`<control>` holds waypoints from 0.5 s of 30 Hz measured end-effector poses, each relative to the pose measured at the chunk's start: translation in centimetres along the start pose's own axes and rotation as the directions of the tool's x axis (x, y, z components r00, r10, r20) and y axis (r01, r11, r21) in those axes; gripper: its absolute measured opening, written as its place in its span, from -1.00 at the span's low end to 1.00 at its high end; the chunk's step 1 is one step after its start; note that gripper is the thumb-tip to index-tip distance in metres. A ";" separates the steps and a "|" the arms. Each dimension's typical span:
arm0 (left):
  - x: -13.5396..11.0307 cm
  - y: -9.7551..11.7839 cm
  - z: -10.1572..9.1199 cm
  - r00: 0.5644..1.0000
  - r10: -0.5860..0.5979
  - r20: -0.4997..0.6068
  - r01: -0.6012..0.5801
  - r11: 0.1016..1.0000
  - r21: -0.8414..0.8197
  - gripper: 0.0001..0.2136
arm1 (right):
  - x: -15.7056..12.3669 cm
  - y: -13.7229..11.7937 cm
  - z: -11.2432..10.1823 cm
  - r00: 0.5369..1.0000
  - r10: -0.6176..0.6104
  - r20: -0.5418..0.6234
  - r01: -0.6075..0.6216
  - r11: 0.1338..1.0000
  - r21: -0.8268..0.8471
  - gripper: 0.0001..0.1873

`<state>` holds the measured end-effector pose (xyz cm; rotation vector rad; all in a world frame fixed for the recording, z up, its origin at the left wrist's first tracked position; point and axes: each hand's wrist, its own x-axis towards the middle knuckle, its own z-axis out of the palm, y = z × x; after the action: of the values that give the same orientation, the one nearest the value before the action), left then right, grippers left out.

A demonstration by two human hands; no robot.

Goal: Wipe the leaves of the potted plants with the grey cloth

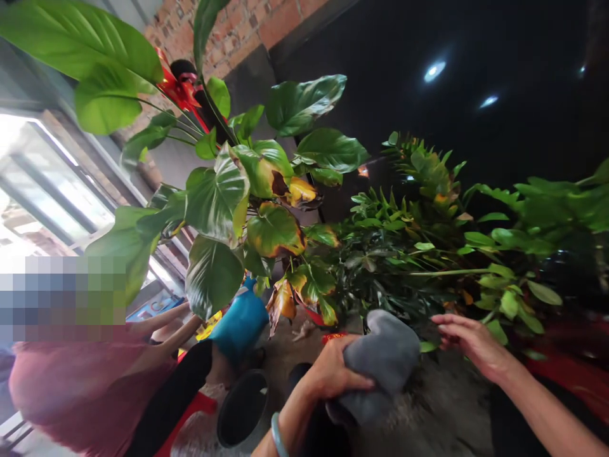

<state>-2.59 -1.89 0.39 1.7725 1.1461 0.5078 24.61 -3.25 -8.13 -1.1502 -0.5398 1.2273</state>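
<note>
My left hand [335, 371] is closed around a grey cloth mitt [392, 349] with a rounded, thumb-like lobe at its top. Lower folds of the mitt hang below my thumb. Apart from the mitt, to its right, my right hand [469, 343] has its fingers stretched out toward the low green foliage [428, 273]; nothing shows in it. Whether its fingertips touch a leaf I cannot tell. Large broad leaves [214, 197] of a potted plant rise ahead of me, and several lower ones have yellow and brown edges [276, 228].
At the left a person in a pink top [90, 393] sits, arms reaching toward the plant. A dark bucket [243, 406] stands on the floor before me, with a blue container [242, 320] behind it. A red ribbon [178, 89] hangs at the upper left, and a glossy black wall [457, 82] stands behind the plants.
</note>
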 end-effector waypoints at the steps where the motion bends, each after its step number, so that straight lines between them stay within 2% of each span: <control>1: -0.5 0.2 -0.5 1.000 0.024 -0.009 -0.024 0.999 -0.031 -0.41 | 0.0 -0.1 -0.1 1.000 0.000 0.003 0.000 1.000 0.006 -0.78; 2: -0.8 0.7 -1.3 0.995 0.053 -0.080 -0.058 0.997 -0.060 -0.42 | -0.1 -0.2 -0.1 1.000 -0.001 0.005 0.001 1.000 0.011 -0.78; 3: -0.6 1.2 -2.4 0.976 0.082 -0.200 -0.099 0.992 -0.078 -0.43 | -0.1 -0.4 -0.1 1.000 -0.004 0.006 0.003 1.000 0.014 -0.78; 5: 0.5 2.4 -4.7 0.878 0.133 -0.461 -0.177 0.983 -0.053 -0.45 | -0.3 -0.6 0.1 1.000 -0.006 0.009 0.006 1.000 0.016 -0.78; 6: 1.4 2.8 -5.7 0.822 0.149 -0.550 -0.194 0.981 -0.024 -0.46 | -0.3 -0.7 0.2 1.000 -0.007 0.011 0.007 1.000 0.015 -0.78; 7: 2.3 3.0 -6.3 0.778 0.154 -0.609 -0.191 0.982 0.004 -0.47 | -0.4 -0.8 0.4 1.000 -0.006 0.011 0.006 1.000 0.014 -0.78; 8: 3.1 2.9 -6.7 0.755 0.145 -0.640 -0.165 0.986 0.029 -0.48 | -0.4 -0.8 0.6 1.000 -0.004 0.010 0.004 1.000 0.013 -0.79; 9: 3.6 2.6 -6.7 0.754 0.120 -0.646 -0.119 0.992 0.046 -0.49 | -0.4 -0.8 0.7 1.000 -0.001 0.009 0.001 1.000 0.012 -0.79; 10: 4.0 2.0 -6.3 0.772 0.080 -0.631 -0.057 0.997 0.057 -0.51 | -0.5 -0.7 0.8 1.000 0.003 0.006 -0.003 1.000 0.010 -0.78; 12: 3.6 0.3 -4.9 0.855 -0.016 -0.519 0.072 0.994 0.088 -0.52 | -0.4 -0.6 0.7 1.000 0.010 -0.006 -0.010 1.000 0.004 -0.78; 14: 2.1 -1.3 -3.5 0.957 -0.102 -0.273 0.141 0.982 0.128 -0.49 | -0.3 -0.4 0.4 1.000 0.006 -0.016 -0.006 1.000 -0.001 -0.78; 15: 1.1 -1.8 -3.0 0.983 -0.122 -0.135 0.140 0.981 0.134 -0.46 | -0.2 -0.3 0.2 1.000 0.000 -0.015 0.000 1.000 -0.005 -0.78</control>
<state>-5.12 0.73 0.14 1.7918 1.4086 0.4731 24.51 -3.38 -7.75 -1.1627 -0.5316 1.2175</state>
